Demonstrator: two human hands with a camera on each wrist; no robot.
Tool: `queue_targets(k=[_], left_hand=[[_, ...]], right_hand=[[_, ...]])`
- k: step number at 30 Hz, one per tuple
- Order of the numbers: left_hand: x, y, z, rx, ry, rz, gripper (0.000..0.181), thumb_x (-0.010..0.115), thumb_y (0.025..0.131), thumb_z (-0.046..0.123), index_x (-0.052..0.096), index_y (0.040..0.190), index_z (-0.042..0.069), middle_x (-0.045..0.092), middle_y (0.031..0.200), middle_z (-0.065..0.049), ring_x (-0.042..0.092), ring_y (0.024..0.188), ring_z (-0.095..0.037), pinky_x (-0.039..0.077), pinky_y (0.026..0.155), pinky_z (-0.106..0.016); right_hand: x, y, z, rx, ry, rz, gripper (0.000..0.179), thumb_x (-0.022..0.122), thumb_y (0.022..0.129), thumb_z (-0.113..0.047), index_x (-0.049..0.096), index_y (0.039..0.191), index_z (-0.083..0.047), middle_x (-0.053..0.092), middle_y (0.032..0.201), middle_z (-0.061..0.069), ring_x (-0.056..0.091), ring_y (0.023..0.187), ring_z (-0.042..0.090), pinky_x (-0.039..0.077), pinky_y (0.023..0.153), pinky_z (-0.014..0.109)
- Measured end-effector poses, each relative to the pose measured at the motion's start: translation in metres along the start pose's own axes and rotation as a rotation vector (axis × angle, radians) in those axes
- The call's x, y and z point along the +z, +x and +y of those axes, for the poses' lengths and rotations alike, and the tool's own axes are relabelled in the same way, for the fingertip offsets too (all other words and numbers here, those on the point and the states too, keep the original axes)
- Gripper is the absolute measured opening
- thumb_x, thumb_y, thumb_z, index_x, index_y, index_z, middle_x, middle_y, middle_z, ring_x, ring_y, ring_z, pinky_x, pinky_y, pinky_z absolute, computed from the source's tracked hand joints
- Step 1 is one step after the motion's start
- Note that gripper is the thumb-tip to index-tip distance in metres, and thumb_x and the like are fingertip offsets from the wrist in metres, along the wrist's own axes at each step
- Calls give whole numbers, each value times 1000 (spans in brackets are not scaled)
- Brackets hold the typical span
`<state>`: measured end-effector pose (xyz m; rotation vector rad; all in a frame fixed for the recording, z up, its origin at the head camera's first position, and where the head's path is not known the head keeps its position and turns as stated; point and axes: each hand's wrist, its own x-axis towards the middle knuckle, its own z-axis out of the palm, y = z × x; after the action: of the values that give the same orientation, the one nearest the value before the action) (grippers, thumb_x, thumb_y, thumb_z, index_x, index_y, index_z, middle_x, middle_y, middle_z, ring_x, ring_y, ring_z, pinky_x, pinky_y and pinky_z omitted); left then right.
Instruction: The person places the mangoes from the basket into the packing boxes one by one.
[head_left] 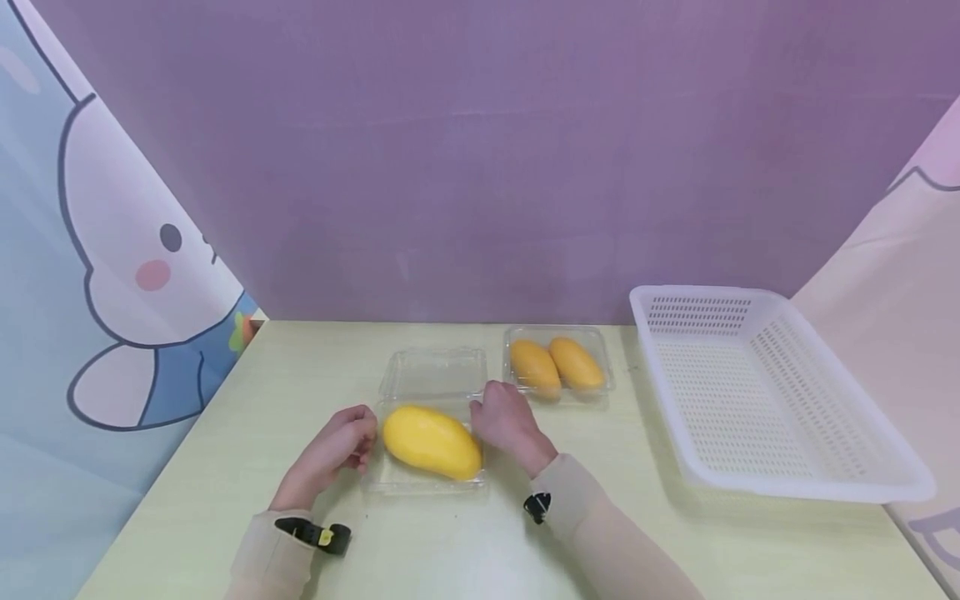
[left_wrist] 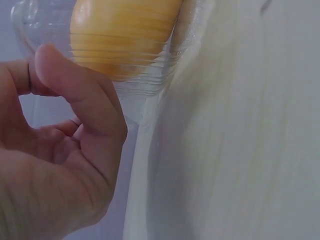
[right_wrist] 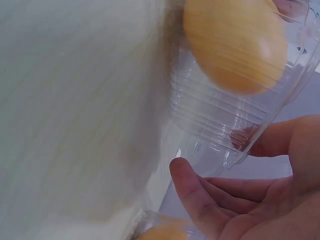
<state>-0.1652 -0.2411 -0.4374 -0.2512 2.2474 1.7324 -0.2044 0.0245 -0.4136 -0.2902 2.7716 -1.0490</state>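
A large yellow mango (head_left: 432, 442) lies in the base of a clear plastic clamshell box (head_left: 427, 486), whose lid (head_left: 435, 375) is laid back on the far side. At the box's left edge, my left hand (head_left: 341, 446) pinches the rim between thumb and bent index finger; the left wrist view shows the fingertips beside the ribbed wall. My right hand (head_left: 510, 421) holds the far right part of the rim. Through the plastic in the right wrist view, its thumb tip (right_wrist: 241, 140) shows, with the index finger (right_wrist: 187, 182) lower, near the table.
Beyond my right hand, a second clear box (head_left: 607, 367) holds two orange-yellow mangoes (head_left: 576, 363). A white slotted plastic basket (head_left: 675, 417) stands at the right of the pale table (head_left: 247, 433). A purple cloth wall (head_left: 465, 208) rises along the table's back edge.
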Motion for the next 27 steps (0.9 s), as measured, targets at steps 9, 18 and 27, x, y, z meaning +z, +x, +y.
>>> queue_targets(k=[9, 18, 27], left_hand=[[0, -1, 0, 1, 19, 2, 4, 44, 84, 1, 46, 84, 4, 45, 66, -6, 45, 52, -19, 44, 48, -28], [-1, -2, 1, 19, 29, -8, 4, 45, 85, 1, 46, 84, 4, 46, 63, -6, 45, 50, -17, 44, 47, -27], [-1, -1, 1, 19, 27, -15, 3, 45, 86, 1, 46, 85, 4, 46, 64, -6, 45, 51, -18, 44, 48, -28]], right_hand=[[-1, 3, 1, 15, 89, 45, 27, 55, 100, -15, 63, 107, 10, 65, 97, 21, 57, 74, 27, 49, 63, 38], [-5, 5, -3, -9, 168, 96, 46, 53, 100, -12, 49, 136, 17, 60, 129, 32, 60, 118, 43, 51, 98, 53], [-11, 10, -8, -36, 233, 218, 46, 58, 95, -7, 53, 135, 14, 65, 114, 23, 63, 107, 37, 52, 94, 51]])
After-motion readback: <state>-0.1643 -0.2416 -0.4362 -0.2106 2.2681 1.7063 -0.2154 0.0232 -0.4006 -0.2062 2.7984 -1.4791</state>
